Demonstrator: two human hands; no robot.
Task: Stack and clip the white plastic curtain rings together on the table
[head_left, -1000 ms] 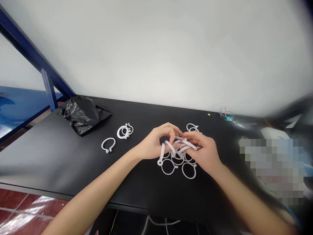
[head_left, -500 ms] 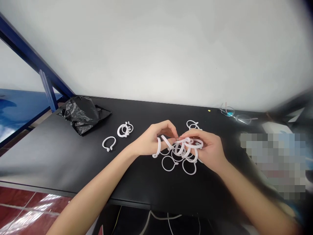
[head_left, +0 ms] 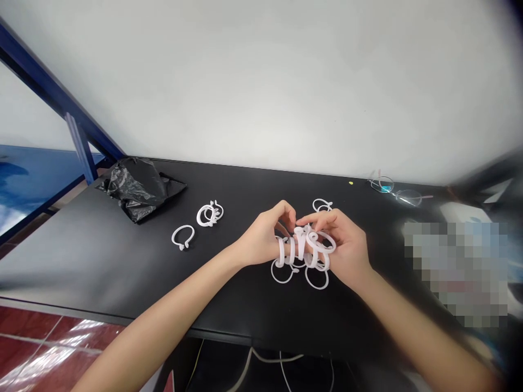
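Note:
Several white plastic curtain rings with knobbed ends are bunched between my two hands. My left hand [head_left: 263, 237] has its fingers bent, and a white ring [head_left: 281, 252] hangs around its thumb with others beside it. My right hand [head_left: 349, 242] is curled on the other side of the bunch, gripping overlapping curtain rings [head_left: 301, 245]. The fingertips of both hands almost meet above them. Beneath the hands, loose rings [head_left: 281, 282] lie on the black table [head_left: 245, 299], partly hidden. Another pair of rings [head_left: 314, 204] rests just beyond my right hand.
To the left lie a single ring [head_left: 174, 234] and a small cluster of rings [head_left: 199, 216]. A crumpled black plastic bag [head_left: 139, 188] sits at the back left. Eyeglasses [head_left: 408, 197] lie near the wall at the right. Cables [head_left: 278, 360] hang below the table's front edge.
My left hand has shifted slightly right, closer to my right hand. The rings on its thumb now sit tight against the bunch, and the held rings stand more upright.

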